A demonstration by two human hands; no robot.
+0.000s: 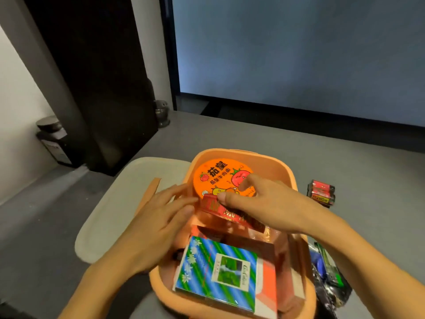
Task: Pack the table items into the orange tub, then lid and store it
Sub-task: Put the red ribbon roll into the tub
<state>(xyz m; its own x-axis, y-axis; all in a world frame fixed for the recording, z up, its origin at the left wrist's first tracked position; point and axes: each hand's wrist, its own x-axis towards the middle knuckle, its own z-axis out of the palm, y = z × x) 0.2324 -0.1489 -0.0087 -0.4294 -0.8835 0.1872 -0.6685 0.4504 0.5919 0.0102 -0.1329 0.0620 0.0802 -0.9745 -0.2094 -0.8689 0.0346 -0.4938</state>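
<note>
While packing is under way, a red packet (pixel 216 207) is pinched in the right hand's (pixel 264 203) grip inside the orange tub (pixel 276 164) at the surface's front edge. The left hand's (pixel 161 224) grip is flat and empty. The batteries (pixel 320 192) toward the right edge should probably be fetched next.

L hand (pixel 161 217) flat; R hand (pixel 259 203) pinches red packet (pixel 212 205).

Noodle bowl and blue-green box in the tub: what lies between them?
In the head view, the red packet, held by the right hand, lies between the noodle bowl and the blue-green box, over a dark reddish box.
</note>
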